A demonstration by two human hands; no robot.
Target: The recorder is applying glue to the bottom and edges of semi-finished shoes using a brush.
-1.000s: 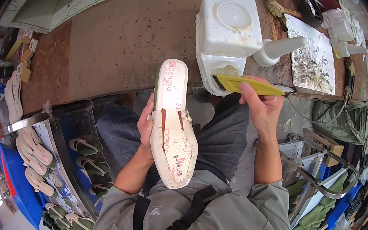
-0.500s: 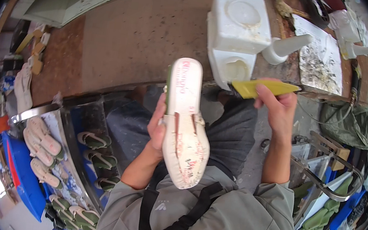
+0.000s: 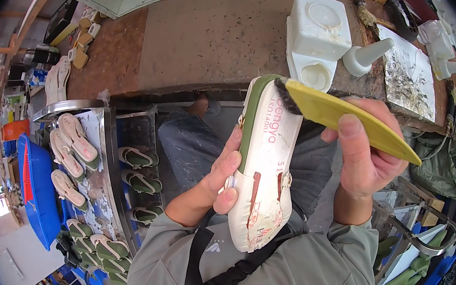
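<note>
The brush (image 3: 354,120) has been carried by the right hand (image 3: 370,153) away from the opening of the white plastic container (image 3: 319,34), and its dark bristles (image 3: 289,98) have been brought onto the heel end of the upturned mule (image 3: 259,202). Brush and mule are now held nearer the camera. The mule has been tilted in the left hand (image 3: 218,178), and more of its green side edge (image 3: 250,122) is exposed. The view has been shifted leftward.

And over on the brown workbench (image 3: 212,34), a stained paper sheet (image 3: 409,81) lies to the right, crumpled green sheeting (image 3: 440,169) drooping below! Small yellowish blocks (image 3: 81,58) cluster at the left end, while lower down a blue tray (image 3: 43,206) tilts beside a curved metal rail (image 3: 69,108).
</note>
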